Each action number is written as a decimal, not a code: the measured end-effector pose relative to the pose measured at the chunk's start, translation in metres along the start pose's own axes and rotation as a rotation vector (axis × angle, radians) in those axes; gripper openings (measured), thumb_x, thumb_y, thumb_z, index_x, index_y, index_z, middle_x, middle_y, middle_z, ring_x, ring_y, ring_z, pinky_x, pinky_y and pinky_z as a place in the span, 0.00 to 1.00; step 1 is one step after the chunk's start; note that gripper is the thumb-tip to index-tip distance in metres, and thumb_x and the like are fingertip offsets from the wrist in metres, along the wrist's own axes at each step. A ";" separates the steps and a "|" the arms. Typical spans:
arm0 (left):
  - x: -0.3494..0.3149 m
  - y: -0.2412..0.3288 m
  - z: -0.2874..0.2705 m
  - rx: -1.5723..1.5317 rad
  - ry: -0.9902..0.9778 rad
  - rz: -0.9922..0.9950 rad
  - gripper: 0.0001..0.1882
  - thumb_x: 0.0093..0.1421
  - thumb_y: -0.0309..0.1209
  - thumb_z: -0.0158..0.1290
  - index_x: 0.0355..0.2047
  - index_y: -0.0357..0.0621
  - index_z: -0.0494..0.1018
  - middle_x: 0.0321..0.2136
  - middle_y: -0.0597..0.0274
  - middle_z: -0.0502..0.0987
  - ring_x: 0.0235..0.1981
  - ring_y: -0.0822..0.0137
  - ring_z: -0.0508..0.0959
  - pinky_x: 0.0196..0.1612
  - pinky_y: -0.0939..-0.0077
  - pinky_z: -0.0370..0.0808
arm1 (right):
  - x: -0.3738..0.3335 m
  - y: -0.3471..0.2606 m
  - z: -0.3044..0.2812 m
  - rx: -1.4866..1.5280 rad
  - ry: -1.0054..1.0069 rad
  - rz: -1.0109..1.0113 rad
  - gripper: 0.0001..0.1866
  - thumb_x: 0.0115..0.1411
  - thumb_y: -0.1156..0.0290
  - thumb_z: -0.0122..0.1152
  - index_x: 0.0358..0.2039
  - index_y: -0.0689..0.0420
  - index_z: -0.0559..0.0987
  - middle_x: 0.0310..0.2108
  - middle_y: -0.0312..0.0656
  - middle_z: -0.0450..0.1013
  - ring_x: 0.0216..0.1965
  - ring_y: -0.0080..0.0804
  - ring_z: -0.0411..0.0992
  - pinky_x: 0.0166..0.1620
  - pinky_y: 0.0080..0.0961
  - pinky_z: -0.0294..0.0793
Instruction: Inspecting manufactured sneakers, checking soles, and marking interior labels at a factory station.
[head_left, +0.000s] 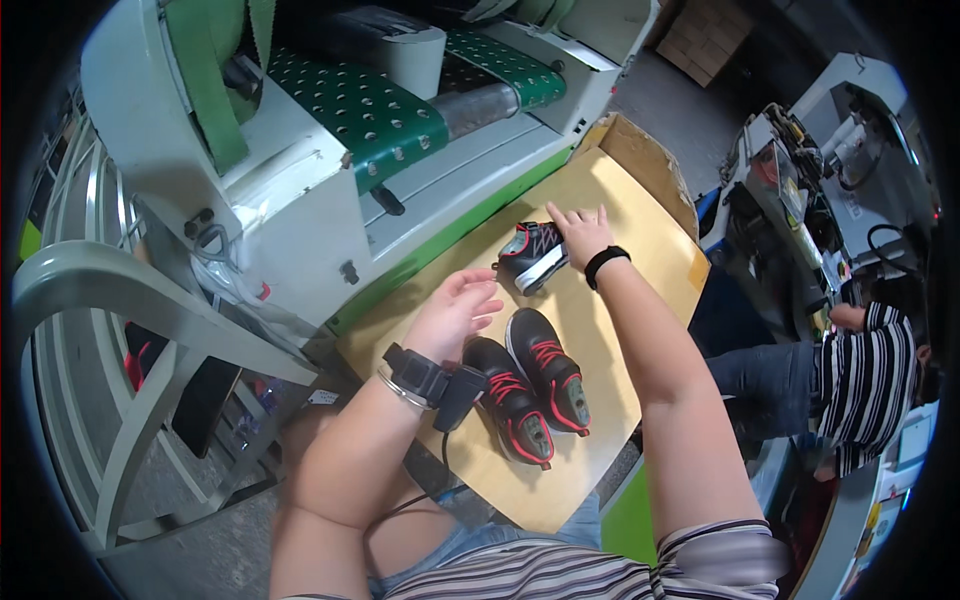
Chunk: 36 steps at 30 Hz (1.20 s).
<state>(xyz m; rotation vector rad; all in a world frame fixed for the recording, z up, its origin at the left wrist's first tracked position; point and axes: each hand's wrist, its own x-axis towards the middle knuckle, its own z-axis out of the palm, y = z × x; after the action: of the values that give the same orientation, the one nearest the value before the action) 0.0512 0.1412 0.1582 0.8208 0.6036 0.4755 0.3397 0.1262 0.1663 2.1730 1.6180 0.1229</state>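
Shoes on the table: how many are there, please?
3 visible: near left shoe, near right shoe, and far shoe at the right hand; another may be hidden there.

A black shoe (538,264) with a white sole sits between the left hand (462,308) and right hand (588,240), against the latter. Nearer the body, two red-laced black shoes (552,372) stand side by side, toes pointing away, right of the left wrist.

Workshop, white machine (310,205), green conveyor belt (360,112)

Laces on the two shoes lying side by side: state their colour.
The laces are red, best seen in the head view.
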 end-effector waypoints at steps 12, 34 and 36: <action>-0.001 -0.007 0.017 -0.166 -0.076 -0.145 0.29 0.67 0.53 0.47 0.58 0.45 0.63 0.50 0.52 0.73 0.48 0.52 0.78 0.49 0.59 0.76 | -0.113 -0.003 -0.015 0.655 0.873 0.090 0.32 0.41 0.83 0.62 0.51 0.53 0.73 0.49 0.51 0.65 0.51 0.55 0.62 0.59 0.46 0.60; 0.012 0.109 -0.012 -0.608 -0.243 0.644 0.33 0.71 0.51 0.38 0.62 0.34 0.59 0.56 0.42 0.69 0.57 0.45 0.71 0.61 0.51 0.71 | -0.267 -0.112 0.043 1.515 0.379 0.286 0.34 0.61 0.75 0.62 0.66 0.63 0.60 0.58 0.53 0.67 0.59 0.39 0.67 0.62 0.29 0.65; 0.014 0.105 -0.016 -0.657 -0.305 0.581 0.32 0.71 0.51 0.37 0.63 0.35 0.58 0.58 0.41 0.67 0.60 0.43 0.68 0.64 0.47 0.66 | -0.261 -0.090 0.045 1.632 0.454 0.271 0.29 0.63 0.75 0.60 0.63 0.62 0.65 0.56 0.45 0.69 0.57 0.32 0.68 0.60 0.27 0.66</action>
<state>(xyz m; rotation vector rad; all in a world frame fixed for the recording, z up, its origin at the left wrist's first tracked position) 0.0346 0.2210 0.2285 0.4051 -0.1027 0.9914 0.1912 -0.1095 0.1376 3.7239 1.8582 -1.0684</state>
